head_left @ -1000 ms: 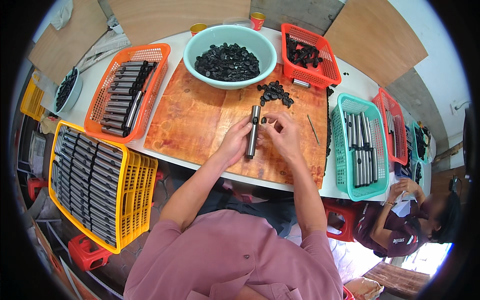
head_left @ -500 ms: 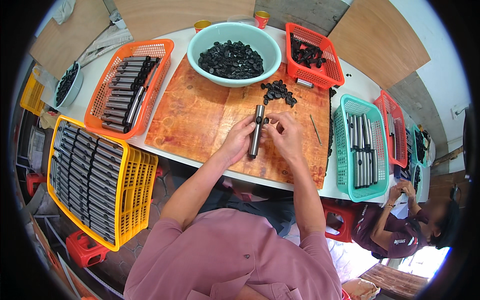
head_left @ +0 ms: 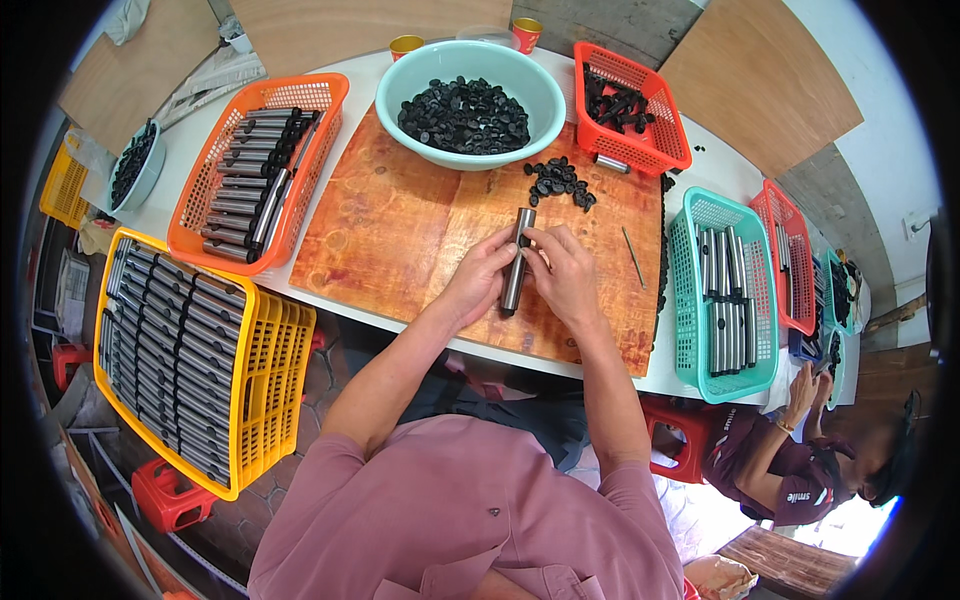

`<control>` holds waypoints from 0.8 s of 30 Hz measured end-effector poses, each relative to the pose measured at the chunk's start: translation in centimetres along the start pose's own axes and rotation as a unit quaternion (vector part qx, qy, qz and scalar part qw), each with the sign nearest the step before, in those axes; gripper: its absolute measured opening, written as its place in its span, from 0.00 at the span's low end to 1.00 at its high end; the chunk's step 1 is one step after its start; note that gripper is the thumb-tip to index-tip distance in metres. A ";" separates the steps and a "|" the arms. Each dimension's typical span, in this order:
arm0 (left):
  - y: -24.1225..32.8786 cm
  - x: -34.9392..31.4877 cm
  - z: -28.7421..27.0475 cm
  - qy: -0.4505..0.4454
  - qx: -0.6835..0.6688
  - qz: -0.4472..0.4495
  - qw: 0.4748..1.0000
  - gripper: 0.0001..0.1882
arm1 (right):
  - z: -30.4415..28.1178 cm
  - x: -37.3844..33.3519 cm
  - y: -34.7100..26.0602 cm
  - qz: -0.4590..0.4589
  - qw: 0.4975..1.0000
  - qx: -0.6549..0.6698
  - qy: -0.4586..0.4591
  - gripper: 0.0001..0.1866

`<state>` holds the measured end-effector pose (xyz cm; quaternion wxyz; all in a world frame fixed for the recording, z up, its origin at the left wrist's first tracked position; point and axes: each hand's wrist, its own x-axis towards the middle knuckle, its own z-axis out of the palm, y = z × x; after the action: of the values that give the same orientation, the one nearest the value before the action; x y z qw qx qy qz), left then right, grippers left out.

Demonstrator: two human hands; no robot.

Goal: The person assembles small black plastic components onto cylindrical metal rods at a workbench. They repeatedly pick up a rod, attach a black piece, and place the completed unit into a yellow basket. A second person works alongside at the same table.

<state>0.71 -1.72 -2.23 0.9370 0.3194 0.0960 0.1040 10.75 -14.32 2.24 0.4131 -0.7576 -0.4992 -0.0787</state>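
A shiny metal tube (head_left: 514, 283) with a black lower end stands nearly upright in the picture, just above the wooden board (head_left: 370, 240). Wrapped around its left side, my left hand (head_left: 481, 272) grips it. From the right, my right hand (head_left: 562, 270) pinches at the tube's side, its thumb and fingers closed on a small black plug (head_left: 525, 241) that they partly cover. Loose black plugs (head_left: 560, 184) lie in a pile beyond my hands. To the right of my right hand rests a thin metal rod (head_left: 634, 257).
Behind the board stands a pale green bowl (head_left: 550, 118) of black plugs. An orange basket (head_left: 180, 228) of tubes is on the left, a yellow crate (head_left: 240, 400) below it. Right are a red basket (head_left: 665, 155), a green basket (head_left: 690, 370) and a co-worker (head_left: 770, 465).
My right hand has moved slightly left, bringing the black plug from beside the tube onto its side. My left hand keeps its grip. The co-worker's hands have shifted a little.
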 end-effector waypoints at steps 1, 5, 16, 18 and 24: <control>0.1 -0.1 0.2 0.005 0.001 0.000 1.000 0.22 | 0.0 0.0 0.0 -0.011 1.000 -0.017 0.004 0.13; -0.1 0.0 0.0 0.008 -0.004 0.008 1.000 0.21 | -0.1 -0.1 -0.3 -0.044 0.995 -0.090 0.008 0.13; 0.2 -0.1 -0.3 0.032 -0.003 -0.020 0.999 0.14 | 0.9 -0.9 -1.1 0.124 0.978 0.167 0.026 0.22; 0.6 -0.2 0.1 0.035 -0.003 -0.040 0.999 0.17 | 0.6 -0.7 -0.7 0.160 0.967 0.190 0.052 0.20; 1.0 0.1 0.1 0.040 -0.018 -0.095 0.995 0.21 | 0.6 -1.9 1.6 0.180 0.971 0.154 0.042 0.13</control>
<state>0.70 -1.00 -1.57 0.9437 0.2874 0.1611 0.0291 10.98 -15.49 -0.04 0.5529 -0.7583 -0.3425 0.0434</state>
